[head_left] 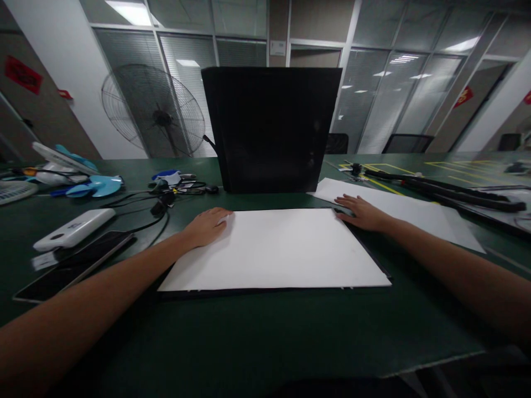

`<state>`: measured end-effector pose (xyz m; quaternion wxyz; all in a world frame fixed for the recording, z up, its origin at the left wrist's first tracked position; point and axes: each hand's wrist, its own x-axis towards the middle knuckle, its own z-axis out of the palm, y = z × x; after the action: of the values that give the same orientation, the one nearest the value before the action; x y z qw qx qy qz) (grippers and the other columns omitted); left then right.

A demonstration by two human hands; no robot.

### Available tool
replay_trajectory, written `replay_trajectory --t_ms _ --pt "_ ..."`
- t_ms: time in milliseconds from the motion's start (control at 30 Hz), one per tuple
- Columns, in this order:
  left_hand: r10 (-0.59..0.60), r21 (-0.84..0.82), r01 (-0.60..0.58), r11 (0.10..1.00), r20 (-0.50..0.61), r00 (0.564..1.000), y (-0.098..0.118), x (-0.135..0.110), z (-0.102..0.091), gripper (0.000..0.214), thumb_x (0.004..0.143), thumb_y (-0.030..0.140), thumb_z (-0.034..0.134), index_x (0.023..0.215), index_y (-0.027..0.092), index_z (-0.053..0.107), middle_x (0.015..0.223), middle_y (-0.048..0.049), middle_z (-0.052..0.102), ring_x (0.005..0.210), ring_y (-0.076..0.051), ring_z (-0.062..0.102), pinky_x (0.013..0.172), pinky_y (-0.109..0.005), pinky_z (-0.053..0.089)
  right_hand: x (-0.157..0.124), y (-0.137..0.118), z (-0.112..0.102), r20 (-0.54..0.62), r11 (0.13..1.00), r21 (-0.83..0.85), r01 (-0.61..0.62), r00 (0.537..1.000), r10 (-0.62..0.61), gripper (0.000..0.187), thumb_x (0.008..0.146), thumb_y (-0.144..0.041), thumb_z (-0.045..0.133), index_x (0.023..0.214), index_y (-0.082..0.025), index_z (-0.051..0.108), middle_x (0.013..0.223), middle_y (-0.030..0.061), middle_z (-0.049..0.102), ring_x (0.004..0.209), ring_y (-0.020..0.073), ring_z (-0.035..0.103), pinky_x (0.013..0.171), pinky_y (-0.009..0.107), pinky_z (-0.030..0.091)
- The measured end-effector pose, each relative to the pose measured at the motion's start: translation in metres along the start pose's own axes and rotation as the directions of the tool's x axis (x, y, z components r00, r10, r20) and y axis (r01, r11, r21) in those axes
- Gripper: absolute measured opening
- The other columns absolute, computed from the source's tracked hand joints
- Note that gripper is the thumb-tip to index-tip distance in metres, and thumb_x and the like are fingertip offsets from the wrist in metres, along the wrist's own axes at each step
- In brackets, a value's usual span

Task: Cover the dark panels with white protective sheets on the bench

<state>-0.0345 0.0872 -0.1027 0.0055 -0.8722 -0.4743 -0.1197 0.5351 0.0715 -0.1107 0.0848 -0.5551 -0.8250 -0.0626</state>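
In the head view a white rectangular sheet (274,249) lies flat on a thin panel with a black rim (265,292). Small notches or tabs show along its near edge. My left hand (209,225) rests at the sheet's far left corner, palm down, with its fingers stretched over the edge. At the far right corner my right hand (360,213) lies palm down with fingers spread, the thumb side touching the sheet's edge. Neither hand appears to grip anything. The undersides of both hands are hidden.
A large black screen (271,130) stands behind the panel. To the left are a white power bank (74,229), a dark phone (74,268), cables (164,199) and a blue fan (95,186). Large white paper (398,213) and black strips (448,190) lie on the right.
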Motion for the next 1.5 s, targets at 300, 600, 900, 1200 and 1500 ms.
replay_trajectory --t_ms 300,600,900,1200,1500 --pt "0.000 0.021 -0.001 1.000 0.008 1.000 0.004 -0.001 -0.004 0.059 0.097 0.034 0.035 0.148 0.013 0.058 0.149 -0.0146 0.061 0.138 -0.029 0.056 0.121 -0.043 0.040 -0.007 0.043 -0.004 0.097 0.944 -0.150 -0.295 0.945 0.311 0.070 0.103 -0.061 0.033 0.158 -0.021 0.051 0.153 0.0171 0.057 0.135 0.0344 0.059 0.114 0.050 0.046" --pt "0.001 0.015 -0.001 1.000 0.002 1.000 -0.001 0.000 0.000 0.057 0.097 0.035 0.037 0.148 0.017 0.058 0.150 -0.0122 0.061 0.139 -0.028 0.056 0.121 -0.044 0.040 -0.007 0.020 -0.031 0.106 0.909 -0.255 -0.329 0.925 0.365 0.051 0.105 -0.039 0.038 0.141 -0.018 0.067 0.128 0.0239 0.070 0.107 0.0341 0.069 0.096 0.049 0.050" --pt "0.014 0.001 -0.014 1.000 -0.010 1.000 0.001 0.000 0.000 0.058 0.096 0.035 0.039 0.147 0.015 0.059 0.148 -0.0131 0.062 0.138 -0.029 0.057 0.121 -0.043 0.041 -0.009 -0.008 -0.043 0.049 0.862 -0.300 -0.409 0.896 0.442 0.047 0.104 -0.037 0.040 0.127 -0.017 0.075 0.124 0.0232 0.072 0.106 0.0332 0.068 0.091 0.045 0.049" --pt "-0.001 -0.010 0.001 1.000 -0.003 1.000 0.002 0.002 -0.003 0.059 0.096 0.035 0.038 0.146 0.013 0.060 0.149 -0.0150 0.061 0.138 -0.031 0.057 0.120 -0.046 0.041 -0.008 -0.024 -0.050 -0.061 0.827 -0.305 -0.472 0.877 0.477 0.044 0.103 -0.031 0.037 0.128 -0.015 0.069 0.121 0.0240 0.072 0.104 0.0362 0.070 0.085 0.045 0.050" --pt "-0.016 -0.006 0.016 1.000 0.004 1.000 0.002 0.001 -0.006 0.058 0.097 0.038 0.038 0.147 0.019 0.059 0.150 -0.0118 0.061 0.139 -0.030 0.056 0.121 -0.045 0.040 -0.011 -0.088 -0.060 0.028 0.932 -0.330 -0.148 0.986 0.166 0.042 0.105 -0.036 0.032 0.129 -0.020 0.063 0.109 0.0171 0.075 0.092 0.0318 0.072 0.077 0.041 0.049"
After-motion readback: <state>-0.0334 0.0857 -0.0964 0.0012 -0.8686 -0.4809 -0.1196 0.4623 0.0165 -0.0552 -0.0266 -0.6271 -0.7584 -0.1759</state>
